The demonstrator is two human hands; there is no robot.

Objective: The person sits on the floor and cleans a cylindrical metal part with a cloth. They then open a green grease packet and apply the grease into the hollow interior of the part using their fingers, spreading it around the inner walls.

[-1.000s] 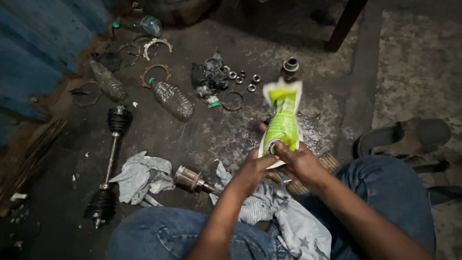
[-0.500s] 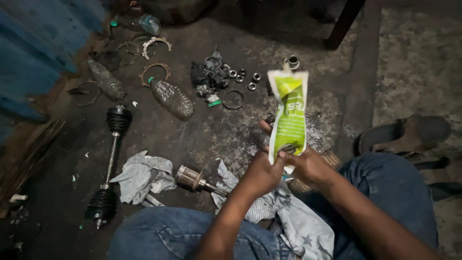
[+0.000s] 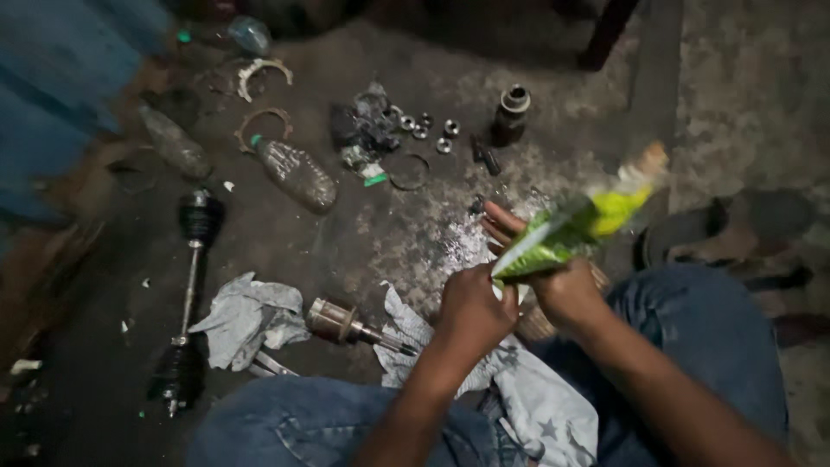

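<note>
The scene is dim, with soft light falling mostly on the middle of the floor (image 3: 415,233), where a wet patch (image 3: 462,242) glints. The far edge sinks into deep shadow. The green pouch (image 3: 571,229) is smeared by motion blur; small parts look soft and grainy.

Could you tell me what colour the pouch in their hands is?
The soft plastic pouch is bright green with white, seen in the head view.

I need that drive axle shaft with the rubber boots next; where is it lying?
In the head view the axle shaft lies on the floor at the left, running near to far, beside the crumpled grey rag and below the plastic bottle.
</note>
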